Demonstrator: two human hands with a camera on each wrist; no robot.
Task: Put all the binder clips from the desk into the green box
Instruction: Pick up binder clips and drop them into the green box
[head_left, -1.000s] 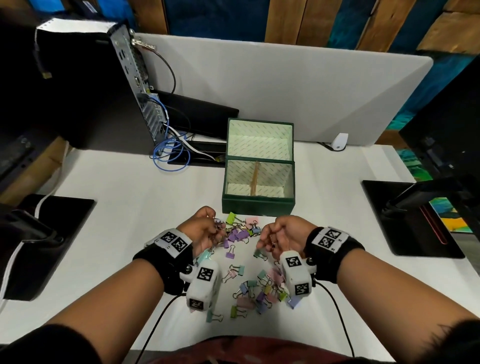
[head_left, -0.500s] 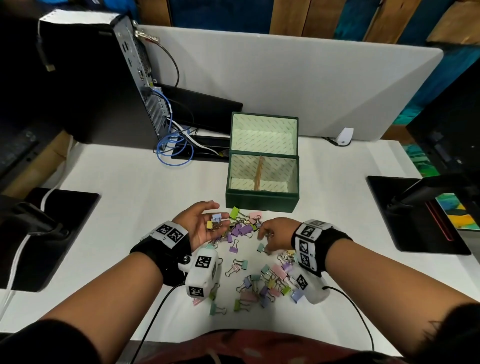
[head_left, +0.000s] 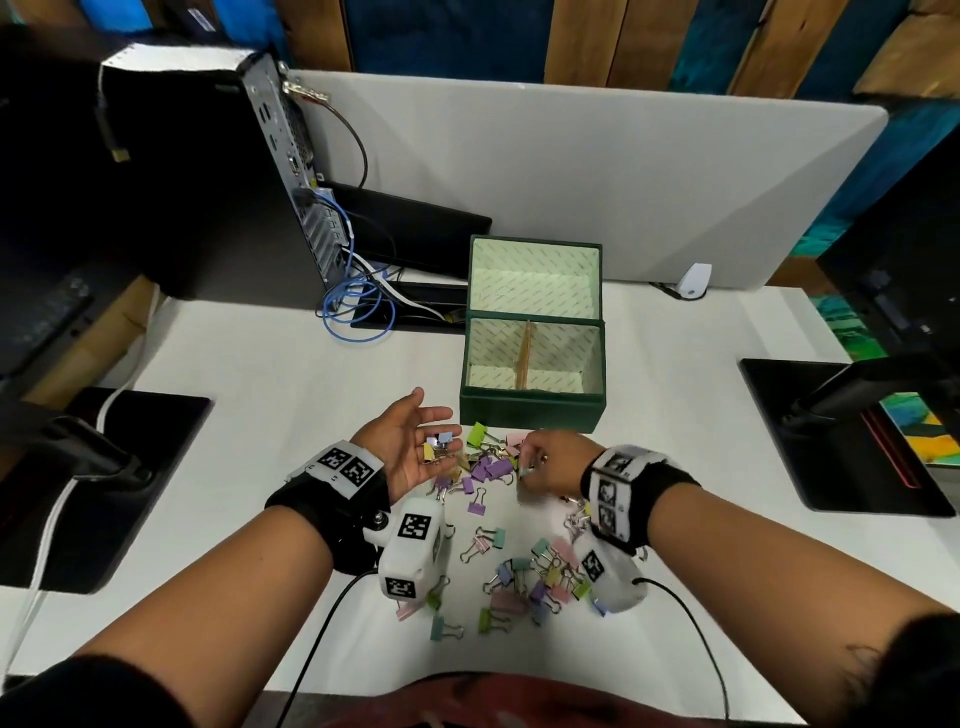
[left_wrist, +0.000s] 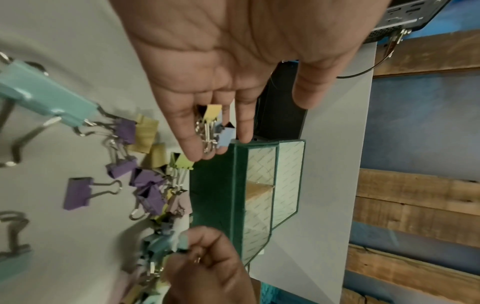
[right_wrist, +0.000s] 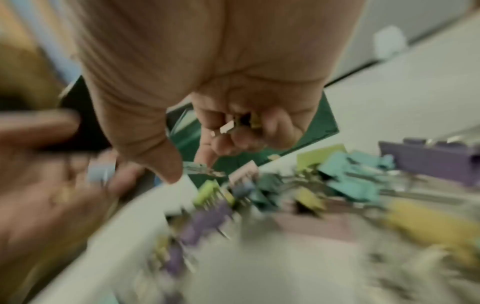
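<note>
Several pastel binder clips (head_left: 488, 467) lie heaped just in front of the green box (head_left: 532, 415), and more clips (head_left: 540, 577) are scattered nearer to me. The box stands with its lid (head_left: 535, 280) upright behind it and a wooden divider inside. My left hand (head_left: 423, 434) is held palm up with its fingers nearly straight, carrying a yellow and a blue clip (left_wrist: 213, 127). My right hand (head_left: 530, 465) is palm down over the heap with its fingers curled round some clips (right_wrist: 241, 123), thumb and forefinger at another clip. The right wrist view is blurred.
A computer tower (head_left: 208, 171) with blue cables (head_left: 358, 312) stands at the back left, and a grey partition (head_left: 571, 171) runs behind the box. Black pads lie at the left (head_left: 104, 483) and right (head_left: 831, 431) desk edges. A small white device (head_left: 693, 280) sits by the partition.
My left hand has uncurled and turned palm up with clips lying on it. My right hand has rolled palm down and moved forward and left onto the heap by the box.
</note>
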